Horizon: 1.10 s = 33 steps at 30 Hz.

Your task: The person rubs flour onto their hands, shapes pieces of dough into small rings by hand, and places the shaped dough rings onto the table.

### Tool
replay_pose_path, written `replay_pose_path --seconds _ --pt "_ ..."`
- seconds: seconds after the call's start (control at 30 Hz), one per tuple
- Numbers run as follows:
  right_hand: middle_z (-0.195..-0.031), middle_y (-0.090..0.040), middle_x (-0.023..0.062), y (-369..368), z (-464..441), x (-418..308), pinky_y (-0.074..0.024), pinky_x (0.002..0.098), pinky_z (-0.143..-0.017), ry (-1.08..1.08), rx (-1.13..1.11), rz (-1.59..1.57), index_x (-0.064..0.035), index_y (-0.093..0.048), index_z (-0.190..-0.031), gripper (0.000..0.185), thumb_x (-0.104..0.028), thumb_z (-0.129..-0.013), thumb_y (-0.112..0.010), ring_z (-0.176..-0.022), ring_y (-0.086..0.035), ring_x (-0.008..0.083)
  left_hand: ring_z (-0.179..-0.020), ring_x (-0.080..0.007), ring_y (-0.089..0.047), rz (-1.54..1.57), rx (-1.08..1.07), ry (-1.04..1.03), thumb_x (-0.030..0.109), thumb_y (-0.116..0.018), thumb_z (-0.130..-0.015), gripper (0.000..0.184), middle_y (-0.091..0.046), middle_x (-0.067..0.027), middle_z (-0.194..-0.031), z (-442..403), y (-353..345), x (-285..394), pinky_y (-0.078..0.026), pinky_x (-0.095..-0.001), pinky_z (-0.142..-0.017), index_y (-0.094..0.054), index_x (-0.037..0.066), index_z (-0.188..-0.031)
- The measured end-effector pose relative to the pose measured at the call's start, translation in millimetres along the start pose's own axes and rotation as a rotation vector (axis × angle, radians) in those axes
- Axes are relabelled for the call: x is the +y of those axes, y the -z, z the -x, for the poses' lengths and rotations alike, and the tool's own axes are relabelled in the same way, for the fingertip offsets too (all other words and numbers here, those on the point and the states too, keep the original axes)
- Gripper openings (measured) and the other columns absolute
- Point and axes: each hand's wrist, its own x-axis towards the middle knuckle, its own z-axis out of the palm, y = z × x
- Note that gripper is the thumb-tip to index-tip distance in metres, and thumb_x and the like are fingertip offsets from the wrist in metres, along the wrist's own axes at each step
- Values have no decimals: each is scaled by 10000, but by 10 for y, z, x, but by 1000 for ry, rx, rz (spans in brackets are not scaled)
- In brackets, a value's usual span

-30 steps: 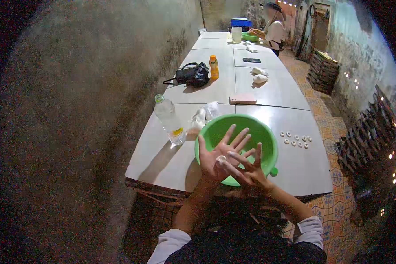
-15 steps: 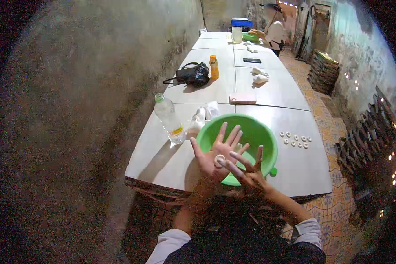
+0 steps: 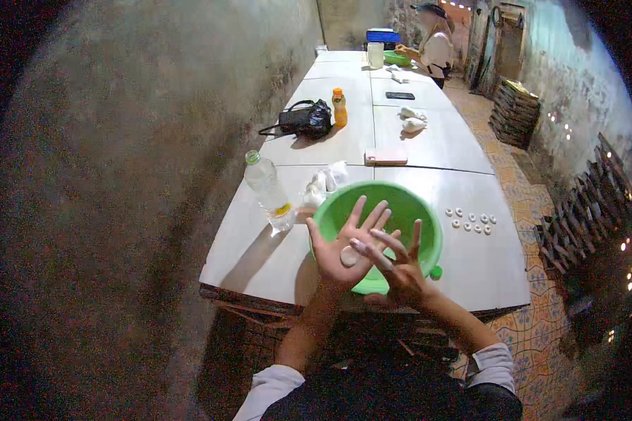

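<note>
My left hand (image 3: 337,263) is palm up over the basin, its fingers stretched out and spread. On its palm lies a small round white piece of dough (image 3: 349,257). My right hand (image 3: 404,281) hovers beside it with the fingers apart and whitened at the tips. Its fingertips are close to the dough, not gripping it. Beneath both hands stands a green basin (image 3: 428,210), its contents mostly hidden. To the right, several small white rings (image 3: 472,218) lie in two rows on the table (image 3: 463,281).
A clear bottle (image 3: 265,186) and white plastic bags (image 3: 323,184) stand left of the basin. Beyond are a pink phone (image 3: 386,157), a black bag (image 3: 307,121), an orange bottle (image 3: 339,109) and a dark phone (image 3: 399,95). A person (image 3: 437,52) works at the far end.
My right fingertips have lifted off the dough in my left palm and moved slightly up. The dough, ring-like under the finger before, now shows as a plain disc.
</note>
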Motion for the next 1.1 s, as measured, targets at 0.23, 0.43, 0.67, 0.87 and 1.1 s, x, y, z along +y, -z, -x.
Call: replay_pose_path --seconds 0.23,0.43,0.67,0.87,1.1 --pt "-1136 -593 24 -32 51 89 136 628 -1020 81 61 117 -111 -424 -1309 792 -683 -762 -429 -1225 -408 222 -1364 -344 -68 -49 52 -14 830 -187 -711 1030 -36 -223 -1467 -26 -4 8 -64 -589 -1075 -62 100 -1426" --pt "-1151 -581 34 -33 35 68 123 632 -1023 89 70 54 -85 -435 -1284 725 -625 -800 -451 -1199 -439 225 -1374 -300 -16 -57 -14 19 855 -237 -679 1081 4 -198 -1476 -43 69 40 -69 -553 -1083 -14 114 -1433" --pt "-1242 -512 88 36 -123 102 37 589 -1067 -41 193 -239 -98 -466 -1255 598 -254 -719 -680 -1172 -463 245 -1372 -302 -54 6 130 68 784 -264 -757 983 -45 -188 -1476 -37 82 68 -145 -498 -1090 -37 109 -1434" --pt "-1375 -386 40 125 -229 217 -11 569 -1078 -85 -46 -177 -202 -636 -1059 359 -176 -704 -680 -1269 -342 278 -1342 -344 -177 -274 148 183 787 -148 -764 963 -128 -196 -1460 -40 90 107 -190 -481 -1084 -111 85 -1422" --pt "-1258 -506 9 75 -228 179 -32 585 -1078 -50 37 -187 -165 -636 -862 194 -168 -677 -697 -1232 -392 258 -1336 -308 -206 -179 120 178 753 -215 -796 905 -151 -174 -1454 -37 34 78 -230 -458 -1075 -98 121 -1433"
